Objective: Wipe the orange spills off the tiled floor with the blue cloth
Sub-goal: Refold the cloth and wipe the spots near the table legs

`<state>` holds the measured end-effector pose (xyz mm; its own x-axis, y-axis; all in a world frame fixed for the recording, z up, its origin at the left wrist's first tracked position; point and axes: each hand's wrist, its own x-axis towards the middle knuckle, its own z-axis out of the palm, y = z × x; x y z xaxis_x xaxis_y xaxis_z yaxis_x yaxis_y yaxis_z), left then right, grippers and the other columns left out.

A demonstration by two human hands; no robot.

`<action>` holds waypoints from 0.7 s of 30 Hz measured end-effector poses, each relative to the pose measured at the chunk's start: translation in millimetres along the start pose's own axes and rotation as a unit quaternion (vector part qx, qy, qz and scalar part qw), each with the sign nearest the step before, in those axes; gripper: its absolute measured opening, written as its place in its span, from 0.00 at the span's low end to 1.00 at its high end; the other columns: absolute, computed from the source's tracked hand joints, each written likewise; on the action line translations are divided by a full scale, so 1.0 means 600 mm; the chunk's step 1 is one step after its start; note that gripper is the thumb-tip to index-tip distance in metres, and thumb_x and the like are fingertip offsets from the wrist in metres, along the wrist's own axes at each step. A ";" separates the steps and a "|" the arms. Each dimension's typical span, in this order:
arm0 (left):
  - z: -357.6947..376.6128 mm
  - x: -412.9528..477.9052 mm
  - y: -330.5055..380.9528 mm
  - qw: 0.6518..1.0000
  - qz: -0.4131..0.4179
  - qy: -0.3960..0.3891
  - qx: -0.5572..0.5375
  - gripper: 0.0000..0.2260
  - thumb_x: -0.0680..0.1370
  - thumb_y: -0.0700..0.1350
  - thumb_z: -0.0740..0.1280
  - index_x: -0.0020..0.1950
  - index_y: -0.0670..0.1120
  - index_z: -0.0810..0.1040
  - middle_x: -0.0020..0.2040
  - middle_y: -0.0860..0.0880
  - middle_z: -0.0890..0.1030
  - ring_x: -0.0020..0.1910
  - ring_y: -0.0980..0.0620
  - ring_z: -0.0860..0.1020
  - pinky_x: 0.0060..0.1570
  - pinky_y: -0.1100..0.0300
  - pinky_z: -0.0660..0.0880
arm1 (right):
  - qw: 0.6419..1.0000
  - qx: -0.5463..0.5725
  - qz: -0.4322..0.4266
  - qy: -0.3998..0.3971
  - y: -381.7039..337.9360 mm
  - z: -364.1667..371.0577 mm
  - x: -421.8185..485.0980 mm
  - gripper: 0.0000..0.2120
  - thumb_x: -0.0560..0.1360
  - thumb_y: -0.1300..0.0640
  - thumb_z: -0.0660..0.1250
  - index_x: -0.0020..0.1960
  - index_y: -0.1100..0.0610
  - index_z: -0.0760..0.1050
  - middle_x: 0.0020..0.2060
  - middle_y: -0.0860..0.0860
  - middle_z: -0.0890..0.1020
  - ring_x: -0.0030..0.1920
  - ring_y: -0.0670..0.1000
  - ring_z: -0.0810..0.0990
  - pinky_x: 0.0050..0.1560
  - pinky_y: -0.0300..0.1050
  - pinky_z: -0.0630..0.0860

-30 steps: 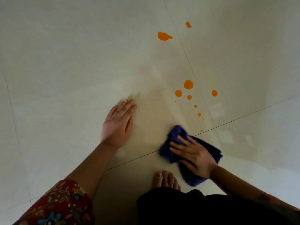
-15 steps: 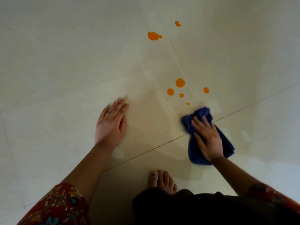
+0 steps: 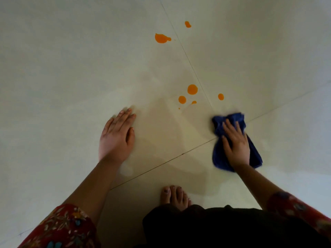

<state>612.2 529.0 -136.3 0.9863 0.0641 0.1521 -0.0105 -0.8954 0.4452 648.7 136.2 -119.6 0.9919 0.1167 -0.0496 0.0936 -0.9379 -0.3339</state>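
My right hand (image 3: 236, 143) presses flat on the crumpled blue cloth (image 3: 254, 154), which lies on the pale tiled floor (image 3: 71, 68) over a grout line. Just beyond the cloth sits a cluster of orange spills: a round drop (image 3: 192, 89), a smaller drop (image 3: 182, 99), a smeared bit (image 3: 193, 102) and a lone drop (image 3: 220, 96) to the right. Farther away lie a big orange blot (image 3: 161, 38) and a small one (image 3: 187, 24). My left hand (image 3: 116, 136) rests palm down on the floor, fingers together, holding nothing.
My bare foot (image 3: 175, 196) stands on the tile between my arms, with dark clothing (image 3: 223, 228) below it. Grout lines cross near the cloth. A faint damp sheen shows on the floor between my hands.
My right hand has swept the cloth from near my foot up and to the right. The small orange drops nearest me are gone. My left hand stays planted.
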 end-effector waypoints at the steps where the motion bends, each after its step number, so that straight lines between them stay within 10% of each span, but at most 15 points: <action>1: 0.000 0.000 -0.001 1.000 0.000 -0.002 -0.001 0.20 0.79 0.43 0.59 0.71 0.47 0.72 0.74 0.51 0.68 0.75 0.54 0.64 0.74 0.52 0.60 | 0.999 -0.001 0.043 0.016 -0.013 0.004 0.031 0.24 0.80 0.45 0.52 0.73 0.51 0.67 0.74 0.47 0.65 0.77 0.51 0.55 0.74 0.63 0.57; 9: -0.006 -0.005 0.000 1.000 -0.009 -0.011 0.001 0.19 0.80 0.44 0.59 0.72 0.47 0.71 0.75 0.51 0.67 0.75 0.54 0.63 0.75 0.54 0.58 | 0.983 -0.015 -0.163 -0.081 -0.076 0.030 -0.045 0.22 0.81 0.50 0.54 0.74 0.51 0.66 0.75 0.46 0.65 0.78 0.52 0.55 0.77 0.55 0.50; 15: -0.003 0.000 0.005 1.000 -0.008 -0.004 -0.005 0.19 0.79 0.43 0.60 0.71 0.47 0.72 0.74 0.51 0.68 0.74 0.54 0.64 0.75 0.54 0.58 | 0.982 0.001 0.178 0.060 -0.014 0.005 0.076 0.23 0.81 0.49 0.53 0.75 0.50 0.63 0.76 0.47 0.63 0.78 0.53 0.54 0.76 0.57 0.53; 21: -0.005 -0.003 0.003 1.000 -0.011 -0.014 -0.008 0.19 0.79 0.43 0.59 0.71 0.47 0.71 0.75 0.51 0.67 0.75 0.55 0.63 0.75 0.54 0.57 | 0.995 -0.011 0.096 0.022 -0.078 0.029 0.205 0.23 0.82 0.51 0.53 0.76 0.49 0.61 0.77 0.47 0.61 0.78 0.53 0.53 0.76 0.54 0.51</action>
<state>609.8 528.3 -133.0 0.9906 0.0701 0.1175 0.0078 -0.8865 0.4627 764.7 199.9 -126.6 0.9944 -0.0799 -0.0696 -0.0974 -0.9483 -0.3021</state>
